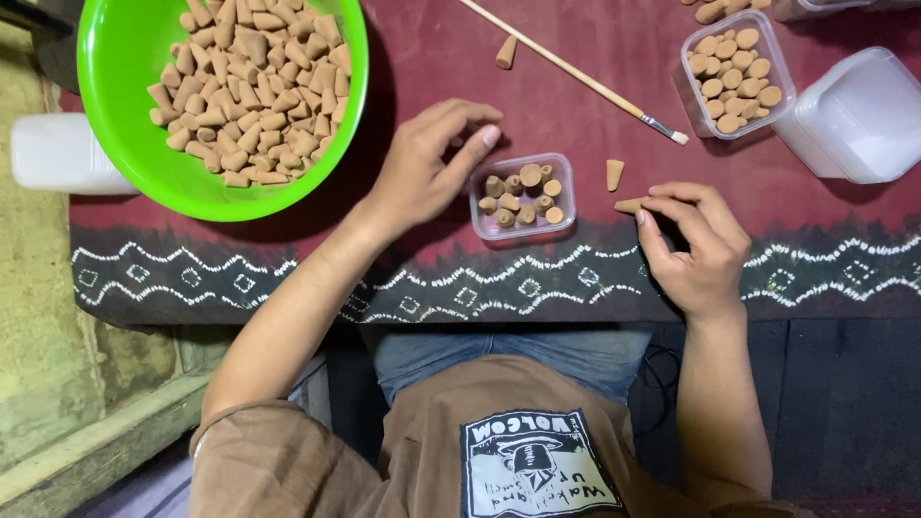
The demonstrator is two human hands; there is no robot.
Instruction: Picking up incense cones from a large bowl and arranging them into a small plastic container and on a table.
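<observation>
A small clear plastic box (568,197) holds several brown clay-coloured cones standing upright. My left hand (427,168) rests on the cloth just left of the box, its thumb touching the box's side, fingers curled and holding nothing. My right hand (696,245) lies right of the box and pinches one cone (629,204) between thumb and forefinger, low on the cloth. A loose cone (614,174) lies between the box and that hand.
A green bowl (125,144) full of cones sits at back left. A thin paintbrush (576,75) lies diagonally behind the box, with one cone (506,53) near it. A filled clear box (693,96) and a white container (859,120) stand at back right. The dark red patterned cloth (288,278) ends at the table's near edge.
</observation>
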